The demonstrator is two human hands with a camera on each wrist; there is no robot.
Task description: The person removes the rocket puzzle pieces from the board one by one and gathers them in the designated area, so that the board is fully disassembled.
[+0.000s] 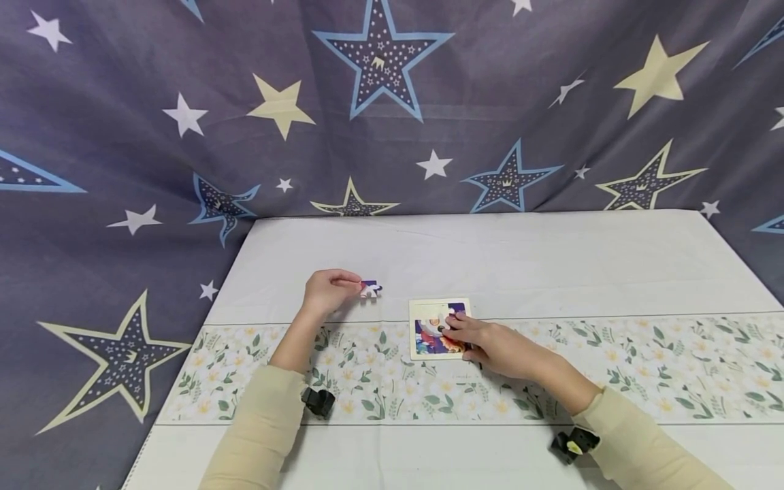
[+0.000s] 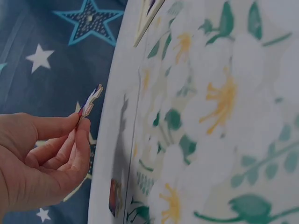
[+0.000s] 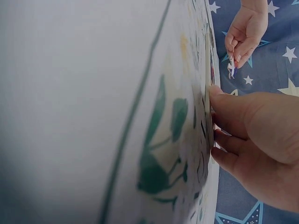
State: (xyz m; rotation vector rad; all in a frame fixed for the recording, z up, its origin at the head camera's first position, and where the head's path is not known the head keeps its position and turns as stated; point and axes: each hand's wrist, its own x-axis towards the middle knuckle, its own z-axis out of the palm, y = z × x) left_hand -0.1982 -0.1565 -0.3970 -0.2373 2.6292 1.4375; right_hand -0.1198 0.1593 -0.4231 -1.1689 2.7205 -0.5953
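Star-print fabric (image 1: 226, 61) backs our table (image 1: 551, 262). Our left hand (image 1: 331, 292) pinches a jigsaw piece (image 1: 371, 290), raised off the surface. Right of that hand lies the partly filled puzzle tray (image 1: 413, 333); our right hand (image 1: 501, 347), nearer, rests relaxed fingers on its right side.

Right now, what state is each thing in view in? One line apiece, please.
Left hand: pinching the jigsaw piece
Jigsaw piece: held clear of the table, out of the board
Right hand: fingers on the right side of the board
Jigsaw board: lying flat, partly filled
Small flat item: on the tablecloth, too blurred to identify
Tablecloth: spread out, lightly creased
Star-print curtain: hanging, with folds
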